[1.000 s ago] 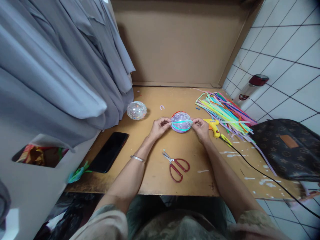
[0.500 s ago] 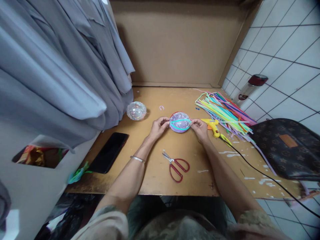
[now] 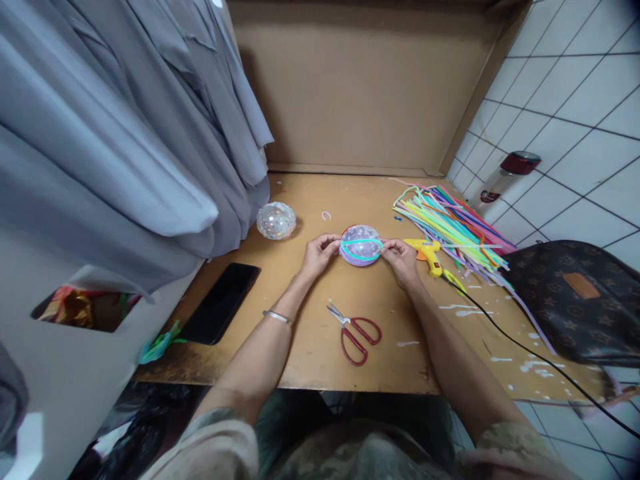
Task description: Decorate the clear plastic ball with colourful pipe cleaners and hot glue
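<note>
Clear ball [image 3: 361,244] | frame centre, on surface [image 3: 310,333] | pinched between left hand [image 3: 318,255] and right hand [image 3: 401,259] | teal strip's [image 3: 361,256] long axis left-right, hand to hand

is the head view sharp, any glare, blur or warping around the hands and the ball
Head view: the left hand, right hand and ball are sharp, without motion blur; the ball's clear shell shows small glints but no washout; the wide lens bends the tile wall and table edge toward the corners; light is soft and even, with faint shadows under the scissors.
</note>
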A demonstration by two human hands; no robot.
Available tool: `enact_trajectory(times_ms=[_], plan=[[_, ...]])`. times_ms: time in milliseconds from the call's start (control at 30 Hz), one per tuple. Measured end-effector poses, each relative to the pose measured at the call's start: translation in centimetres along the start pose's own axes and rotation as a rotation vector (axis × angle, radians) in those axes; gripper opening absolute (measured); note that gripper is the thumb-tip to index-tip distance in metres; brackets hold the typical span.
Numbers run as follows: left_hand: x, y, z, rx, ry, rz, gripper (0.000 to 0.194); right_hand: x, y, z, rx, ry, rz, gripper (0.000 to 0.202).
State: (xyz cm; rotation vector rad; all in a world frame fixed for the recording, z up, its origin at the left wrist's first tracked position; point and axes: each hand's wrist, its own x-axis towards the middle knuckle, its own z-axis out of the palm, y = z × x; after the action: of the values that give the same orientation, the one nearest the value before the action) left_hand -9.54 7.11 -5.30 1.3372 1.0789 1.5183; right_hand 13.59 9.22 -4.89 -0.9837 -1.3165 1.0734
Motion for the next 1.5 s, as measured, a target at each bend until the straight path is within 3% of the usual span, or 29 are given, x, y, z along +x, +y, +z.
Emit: enact_trajectory(times_ms=[567, 833, 1133, 1500], plan=[[0.5, -0.4, -0.8, -0.056, 0.023, -0.102, 0.045, -0.2, 0.3, 0.6, 0.021, -0.010, 0.004, 0.036], [0.6, -0.7, -1.2, -0.054, 0.028, -0.129, 0.055, -0.2, 0.2, 1.0, 0.028, 0.000, -0.004, 0.024], [0.4, -0.1, -1.5, -0.022, -0.001, -0.124, 0.048, -0.4, 0.0, 1.2, 0.042, -0.007, -0.024, 0.013], [0.3, 0.3, -1.3, -0.020, 0.012, -0.134, 0.053, -0.3, -0.1, 1.3, 0.017, -0.002, -0.038, 0.010]])
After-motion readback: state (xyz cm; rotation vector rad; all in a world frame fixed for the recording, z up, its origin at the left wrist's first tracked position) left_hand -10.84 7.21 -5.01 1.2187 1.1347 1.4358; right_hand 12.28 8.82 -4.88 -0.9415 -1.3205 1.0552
